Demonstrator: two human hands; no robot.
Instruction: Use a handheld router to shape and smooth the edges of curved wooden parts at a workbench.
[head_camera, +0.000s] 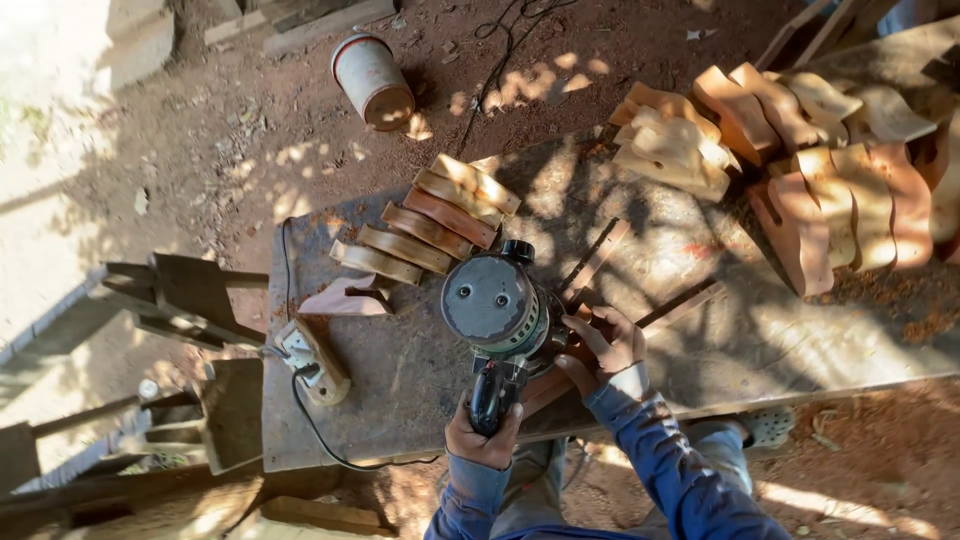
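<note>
Here, a grey power router (495, 305) is gripped by its dark handle in the left hand (483, 432), near the workbench's (400, 400) front edge. A reddish wooden piece (548, 385) beneath it is pressed down by the right hand (603, 347), fingers spread. Cut wooden blocks (430, 230) are fanned out toward the far left corner.

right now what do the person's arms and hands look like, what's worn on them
Both arms wear long blue sleeves of a soft, creased cloth. The right sleeve ends in a pale, light-coloured cuff at the wrist; the left sleeve ends in a plain blue cuff. The left hand and the right hand are bare: no gloves, and no rings or watch that show.
</note>
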